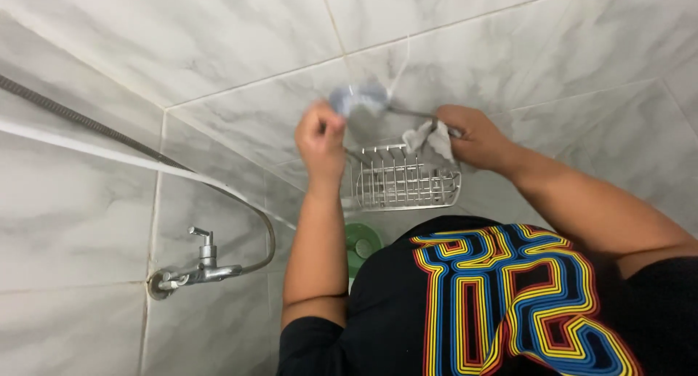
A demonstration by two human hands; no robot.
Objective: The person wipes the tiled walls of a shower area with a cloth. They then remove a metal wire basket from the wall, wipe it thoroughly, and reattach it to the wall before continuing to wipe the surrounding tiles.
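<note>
Chrome wire basket (404, 180) hangs in the tiled corner, below both hands. My left hand (321, 138) is fisted on a blurred bluish object (358, 98); my right hand (471, 136) grips a grey cloth (430, 138) at the basket's rim. I judge short, firm strokes along each wire best.

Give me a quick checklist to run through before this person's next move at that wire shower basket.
1. Left hand grips the blurred bluish thing by the wall: ok.
2. Right hand holds the pale cloth: ok.
3. Wire basket hangs level in the tiled corner: ok.
4. Basket fixing to the wall tiles: cannot tell, hidden by the hands.
5. Tap shut, no water running: ok.
6. Shower hose hangs apart from both arms: ok.
</note>
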